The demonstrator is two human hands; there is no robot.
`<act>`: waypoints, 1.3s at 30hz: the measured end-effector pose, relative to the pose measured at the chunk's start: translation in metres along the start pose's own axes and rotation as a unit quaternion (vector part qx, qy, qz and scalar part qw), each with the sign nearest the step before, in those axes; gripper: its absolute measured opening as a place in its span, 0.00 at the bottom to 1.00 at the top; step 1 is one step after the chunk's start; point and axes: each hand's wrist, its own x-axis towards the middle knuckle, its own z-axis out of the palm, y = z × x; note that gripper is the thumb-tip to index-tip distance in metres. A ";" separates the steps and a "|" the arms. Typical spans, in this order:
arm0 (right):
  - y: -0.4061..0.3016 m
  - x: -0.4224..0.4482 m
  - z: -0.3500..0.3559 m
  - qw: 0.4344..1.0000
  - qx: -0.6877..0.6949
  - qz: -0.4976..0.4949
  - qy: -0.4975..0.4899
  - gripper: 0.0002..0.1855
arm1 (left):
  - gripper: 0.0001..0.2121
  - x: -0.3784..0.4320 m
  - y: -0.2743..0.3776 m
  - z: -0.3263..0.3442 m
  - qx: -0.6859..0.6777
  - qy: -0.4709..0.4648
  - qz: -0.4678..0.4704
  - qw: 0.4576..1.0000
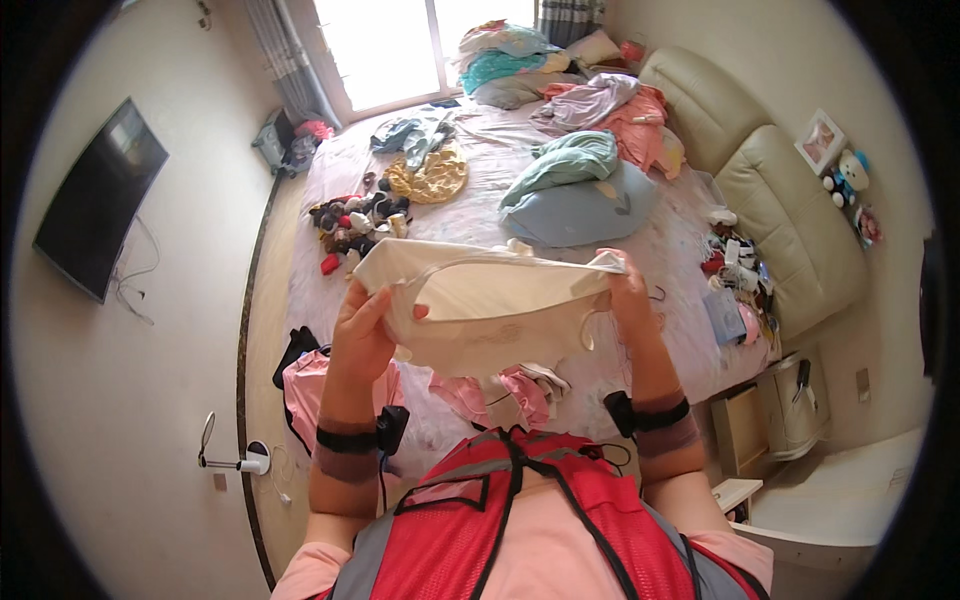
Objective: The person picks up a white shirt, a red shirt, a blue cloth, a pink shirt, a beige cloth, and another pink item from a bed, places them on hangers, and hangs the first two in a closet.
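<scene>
A cream-coloured cloth garment (517,330) hangs stretched between my two hands above the near part of the bed, its wide opening towards me. My left hand (365,330) grips its left end, one fingertip showing inside the opening. On the other side my right hand (628,289) pinches the right upper corner. Below the garment, pink and white clothing (495,390) lies on the floral bedsheet (585,420). A pink garment (304,386) is spread at the bed's left near corner, close to my left forearm.
Dark and light small clothes (360,221) form a pile at left, by a yellow cloth (431,176). A blue pillow (577,210) lies mid-bed. Chargers and small items (739,277) crowd the right side, beside the padded headboard (795,225). A drawer (739,491) stands open at lower right.
</scene>
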 end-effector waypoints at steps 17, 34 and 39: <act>0.107 -0.020 -0.042 0.919 0.004 0.326 -0.223 0.19 | 0.22 -0.005 -0.077 -0.005 0.073 0.052 -0.160 0.983; 0.407 -0.042 -0.219 0.770 -0.150 0.599 0.162 0.12 | 0.22 0.016 -0.146 0.027 0.132 0.136 -0.250 0.950; 0.491 -0.070 -0.216 0.795 -0.174 0.561 0.152 0.17 | 0.24 0.033 -0.166 0.045 0.145 0.159 -0.257 0.942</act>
